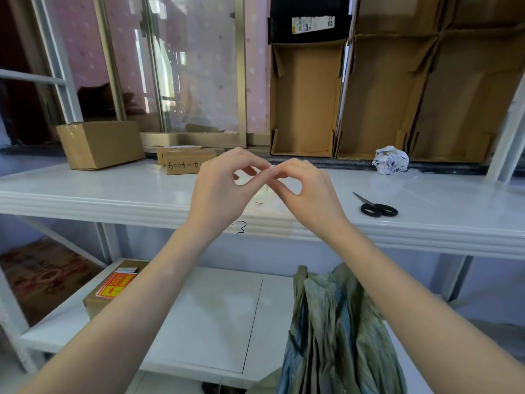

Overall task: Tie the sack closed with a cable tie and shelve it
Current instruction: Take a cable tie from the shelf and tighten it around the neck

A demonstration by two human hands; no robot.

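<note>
The greenish woven sack stands below me at the lower right, its gathered neck pointing up in front of the lower shelf. Both hands are raised over the upper shelf. My left hand and my right hand meet at the fingertips and pinch a thin, pale cable tie, of which only a small bit shows between them. Neither hand touches the sack.
Black-handled scissors lie on the upper shelf at the right, a crumpled paper ball behind them. Cardboard boxes sit at the left and middle; open cartons stand at the back. A labelled box rests on the lower shelf.
</note>
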